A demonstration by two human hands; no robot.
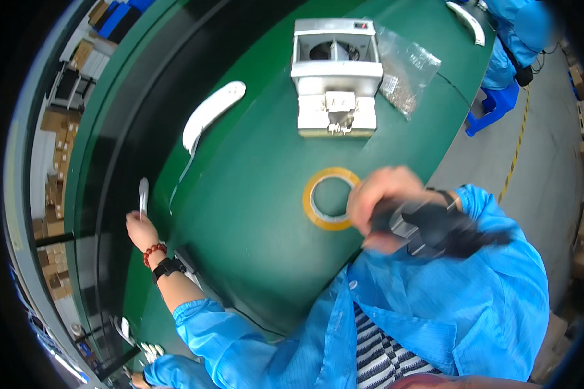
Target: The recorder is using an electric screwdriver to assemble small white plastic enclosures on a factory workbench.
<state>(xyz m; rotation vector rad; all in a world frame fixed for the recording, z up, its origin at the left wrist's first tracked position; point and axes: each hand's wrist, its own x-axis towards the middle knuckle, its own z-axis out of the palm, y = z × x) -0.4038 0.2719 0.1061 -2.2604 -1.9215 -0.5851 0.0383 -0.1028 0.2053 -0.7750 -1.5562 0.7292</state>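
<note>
Over the dark strip at the left side of the table, my left hand [141, 232] grips the near end of a slim white plastic piece [143, 194]. A red bead bracelet and a black watch are on that wrist. My right hand [389, 194] is closed round a black handheld tool [435, 227], smeared by motion, so its exact kind cannot be made out. Close beside the right hand lies a roll of yellowish tape [313, 211] on the green tabletop. Farther off, a curved white plastic housing [209, 117] rests with a thin cable trailing from it.
A grey metal machine [337, 78] with an open top stands at the far side. Beside it lies a clear bag [405, 78] of small metal parts. A co-worker's blue sleeve [499, 58] and a blue stool [496, 107] are at far right; another sleeve [175, 371] shows lower left.
</note>
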